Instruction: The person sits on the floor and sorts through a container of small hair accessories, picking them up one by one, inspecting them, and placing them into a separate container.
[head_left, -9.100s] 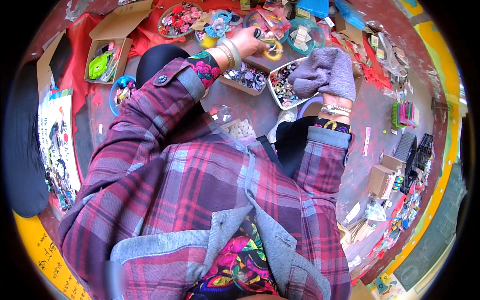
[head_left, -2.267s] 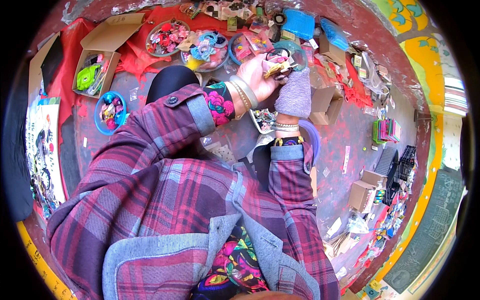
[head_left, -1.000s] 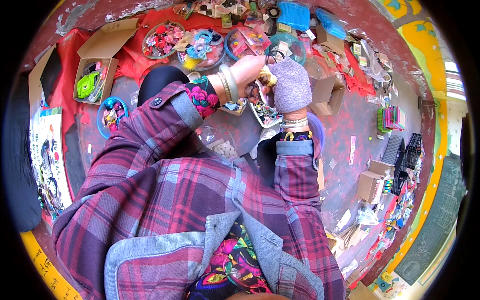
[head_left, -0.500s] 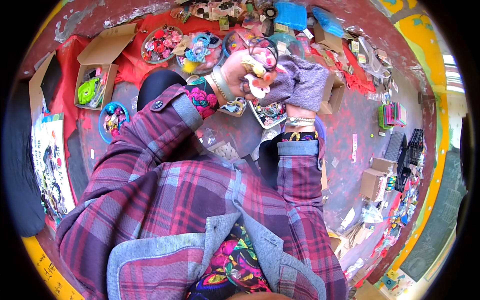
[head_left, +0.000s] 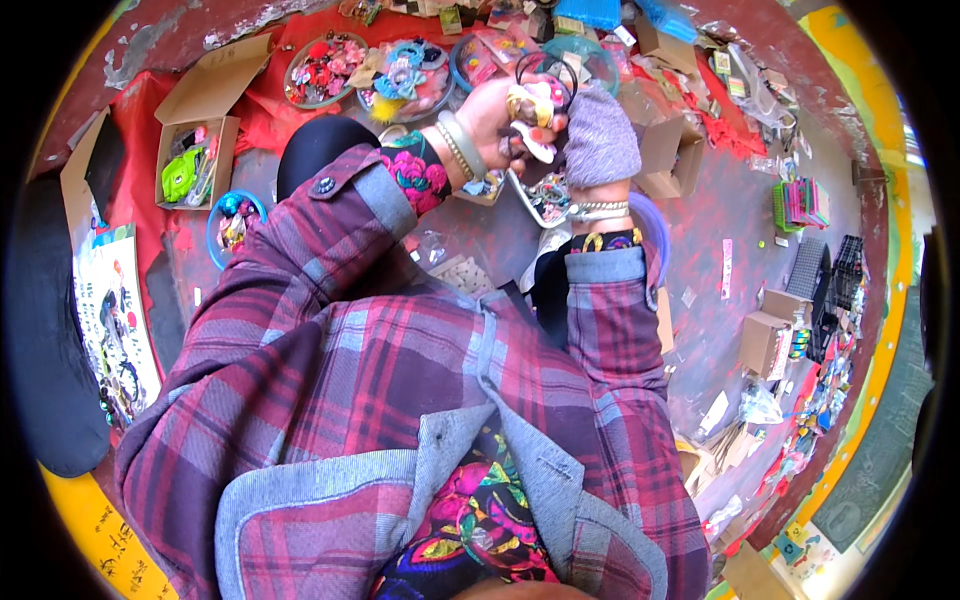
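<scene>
My left hand (head_left: pixel 487 122), with a pale bangle and beads at the wrist, is closed around a bunch of hair ties (head_left: pixel 537 103). Black elastic loops and cream, pink and white ornaments stick out from its fingers. Close beside it on the right is my right hand, covered by a fuzzy grey-purple cloth (head_left: pixel 602 140); only the wrist with its bracelets (head_left: pixel 600 210) shows, so its fingers are hidden. Just below the hands, a white tray (head_left: pixel 525 203) of small trinkets stands partly covered.
Round baskets of hair accessories (head_left: pixel 325 70) and scrunchies (head_left: pixel 405 78) stand on red cloth ahead. At left are an open cardboard box (head_left: pixel 197 165) and a blue basket (head_left: pixel 236 228). At right lie a carton (head_left: pixel 668 160), colourful plastic baskets (head_left: pixel 800 205) and a small box (head_left: pixel 765 340).
The fuzzy cloth has drawn in from a wide spread to a narrow shape over my right hand. My left hand has shifted slightly right, still holding the hair ties.
</scene>
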